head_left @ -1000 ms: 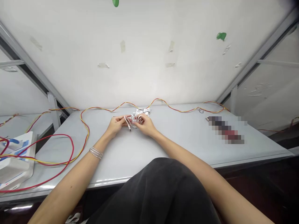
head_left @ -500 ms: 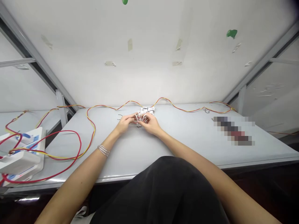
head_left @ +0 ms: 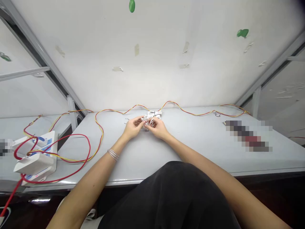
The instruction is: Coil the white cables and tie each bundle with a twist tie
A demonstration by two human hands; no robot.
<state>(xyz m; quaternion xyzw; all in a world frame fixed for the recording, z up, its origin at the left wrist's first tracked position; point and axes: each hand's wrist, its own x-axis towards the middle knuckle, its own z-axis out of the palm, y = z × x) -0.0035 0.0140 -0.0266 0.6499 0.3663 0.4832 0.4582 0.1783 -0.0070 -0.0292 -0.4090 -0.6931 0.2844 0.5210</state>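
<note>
Both of my hands meet over the middle of the grey table. Between my fingers is a looped white cable (head_left: 150,121), partly hidden by the fingers. My left hand (head_left: 133,128) grips its left side, thumb and fingers closed on it. On the other side, my right hand (head_left: 157,128) pinches the loops, with its thumb close to the left thumb. Just behind the hands lies a bundle of white cable (head_left: 154,114) bound with a dark tie. A small end of the held cable shows below the thumbs, too small to make out.
A red and yellow twisted wire (head_left: 114,110) runs along the back of the table (head_left: 190,152). At left, a white power strip (head_left: 53,143) carries plugs and red wire loops. Black twist ties (head_left: 216,114) lie at back right, near a blurred object (head_left: 250,136).
The view has shifted, so the scene sits slightly farther right. My left thumb has moved up to meet the right thumb at the cable loops, which both hands still hold.
</note>
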